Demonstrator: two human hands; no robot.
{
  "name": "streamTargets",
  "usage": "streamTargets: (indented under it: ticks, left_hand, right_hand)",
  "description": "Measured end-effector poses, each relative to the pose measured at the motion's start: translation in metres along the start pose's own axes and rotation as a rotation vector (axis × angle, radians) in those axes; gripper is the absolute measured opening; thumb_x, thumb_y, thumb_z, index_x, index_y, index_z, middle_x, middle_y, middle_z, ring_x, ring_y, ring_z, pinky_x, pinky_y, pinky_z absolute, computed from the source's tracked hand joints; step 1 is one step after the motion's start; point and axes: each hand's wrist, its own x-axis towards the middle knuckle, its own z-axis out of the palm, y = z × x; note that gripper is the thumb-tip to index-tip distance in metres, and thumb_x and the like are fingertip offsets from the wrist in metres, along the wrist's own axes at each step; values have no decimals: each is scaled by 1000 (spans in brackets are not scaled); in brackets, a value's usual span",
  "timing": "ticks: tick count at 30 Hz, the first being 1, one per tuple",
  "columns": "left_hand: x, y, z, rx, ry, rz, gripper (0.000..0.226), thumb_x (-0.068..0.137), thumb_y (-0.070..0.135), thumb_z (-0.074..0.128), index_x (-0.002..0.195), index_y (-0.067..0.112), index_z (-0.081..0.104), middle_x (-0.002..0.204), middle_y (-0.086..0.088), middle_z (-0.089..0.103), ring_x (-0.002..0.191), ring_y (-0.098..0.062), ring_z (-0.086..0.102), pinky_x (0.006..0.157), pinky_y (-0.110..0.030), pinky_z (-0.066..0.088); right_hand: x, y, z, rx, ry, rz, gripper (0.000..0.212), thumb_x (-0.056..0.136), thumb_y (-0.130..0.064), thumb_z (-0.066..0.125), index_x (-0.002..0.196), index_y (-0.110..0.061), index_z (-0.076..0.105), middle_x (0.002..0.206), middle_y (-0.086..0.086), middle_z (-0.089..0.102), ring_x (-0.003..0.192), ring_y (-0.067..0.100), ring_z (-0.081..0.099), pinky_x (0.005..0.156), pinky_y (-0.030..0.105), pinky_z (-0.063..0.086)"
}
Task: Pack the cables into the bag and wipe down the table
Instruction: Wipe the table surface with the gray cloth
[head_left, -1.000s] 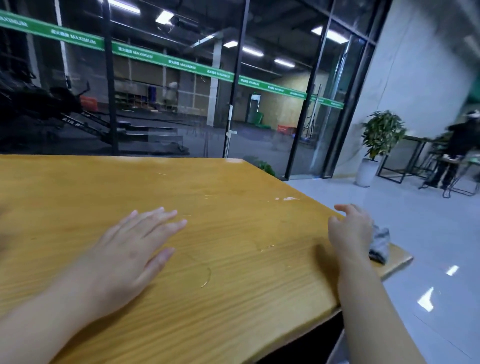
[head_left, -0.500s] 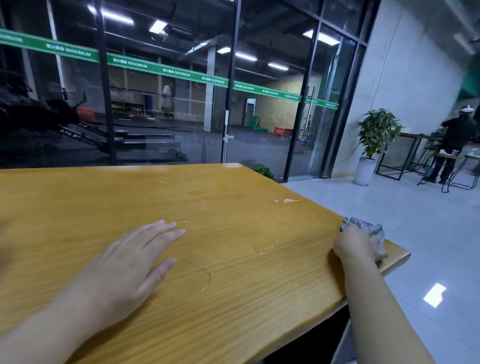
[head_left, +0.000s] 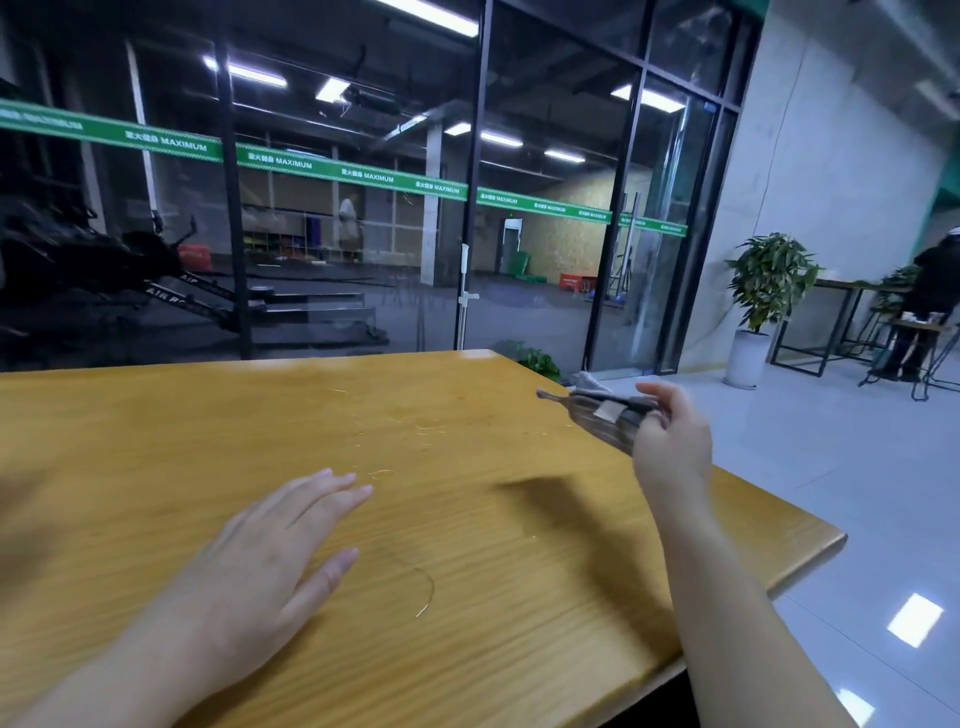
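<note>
The right hand (head_left: 675, 441) pinches a grey cloth (head_left: 602, 415), fingers curled round its near end, and holds it in the air above the table (head_left: 156, 441), over the right edge. The cloth sticks out leftward and away from the fingers in a flattened, bunched wedge; a small pale tag shows on its side. Its far tip is blurred, and the part inside the grip is hidden by the fingers, so how much is bunched in the palm cannot be told. A dark shadow lies on the table below and to the left of the cloth.

The left hand (head_left: 270, 551) lies flat on the table near its front edge, fingers straight and slightly spread, holding nothing. Its forearm is cut off by the lower left corner of the frame. The table's left side runs out of view.

Thin pale scratches or threads mark the table ahead of the left hand, and a curved one lies just right of its thumb; which they are is hard to tell. Neither cables nor bag can be made out.

Half a second ago the right hand pressed the cloth down at the table's right edge; now the cloth is lifted clear of the wood and carried further from the person. The left hand has stayed in place.

Beyond the table stands a glass wall (head_left: 545, 234), and to the right of it a plant (head_left: 769, 280).
</note>
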Motion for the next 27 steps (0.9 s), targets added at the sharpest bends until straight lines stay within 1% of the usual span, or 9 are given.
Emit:
streamTargets:
  ticks: [3, 6, 9, 12, 15, 18, 21, 24, 27]
  left_hand:
    - [-2, 2, -2, 39, 23, -24, 60, 68, 72, -5, 126, 58, -8, 133, 42, -13, 129, 18, -12, 101, -5, 2]
    - [-4, 3, -9, -20, 119, -71, 62, 75, 71, 14, 133, 54, -1, 140, 38, -7, 133, 10, 8, 106, -16, 12]
    - [-5, -1, -16, -138, 305, -110, 68, 85, 63, 39, 136, 54, -5, 144, 35, -3, 136, 9, 6, 109, -24, 15]
    - [-6, -8, -24, -196, 455, -129, 74, 85, 60, 45, 141, 46, -2, 139, 27, 12, 133, 6, 14, 107, -25, 20]
    - [-6, -17, -31, -156, 506, -154, 72, 84, 59, 50, 142, 34, 16, 121, 30, 32, 113, 1, 33, 96, -20, 27]
    - [-5, -23, -41, -129, 479, -212, 47, 81, 56, 57, 120, 31, 51, 96, 29, 48, 88, -3, 41, 74, -25, 33]
    - [-8, -28, -48, -210, 400, -242, 7, 82, 37, 67, 84, 33, 62, 75, 15, 59, 77, -5, 51, 64, -19, 37]
    - [-11, -32, -54, -367, 483, -279, 11, 80, 19, 68, 79, 30, 65, 75, 4, 61, 74, -7, 55, 61, -19, 41]
    - [-13, -32, -63, -551, 646, -388, 6, 81, 33, 60, 79, 34, 66, 75, 3, 67, 69, -8, 61, 65, -33, 51]
  right_hand:
    - [-16, -40, 31, 276, -177, 1, 41, 90, 5, 38, 93, -29, 60, 95, -4, 64, 74, 0, 61, 58, 16, 48]
    - [-37, -72, 63, 497, -418, 126, 41, 89, 7, 41, 91, -29, 62, 93, 0, 68, 78, 13, 66, 61, 29, 55]
    - [-59, -98, 90, 574, -644, 186, 38, 89, 8, 43, 92, -25, 63, 86, -3, 67, 72, 11, 64, 57, 28, 53]
    - [-76, -116, 108, 609, -825, 205, 36, 89, 8, 44, 91, -22, 62, 82, -5, 67, 66, 9, 65, 53, 31, 54]
    - [-88, -128, 120, 584, -976, 178, 30, 90, 5, 48, 96, -21, 62, 86, -3, 67, 70, 12, 63, 52, 32, 53]
    - [-99, -136, 130, 536, -1064, 111, 26, 89, 3, 51, 96, -20, 61, 89, 1, 68, 70, 13, 63, 56, 28, 52]
    - [-110, -138, 142, 525, -1090, 102, 24, 89, 3, 52, 91, -20, 60, 91, 6, 69, 73, 17, 62, 66, 32, 51]
    - [-114, -141, 149, 551, -1131, 130, 10, 90, -11, 58, 98, -18, 61, 83, 0, 68, 68, 13, 61, 62, 28, 49]
    - [-113, -148, 156, 688, -1241, 159, 25, 89, -25, 62, 108, -9, 60, 86, 3, 65, 70, 13, 60, 66, 28, 49]
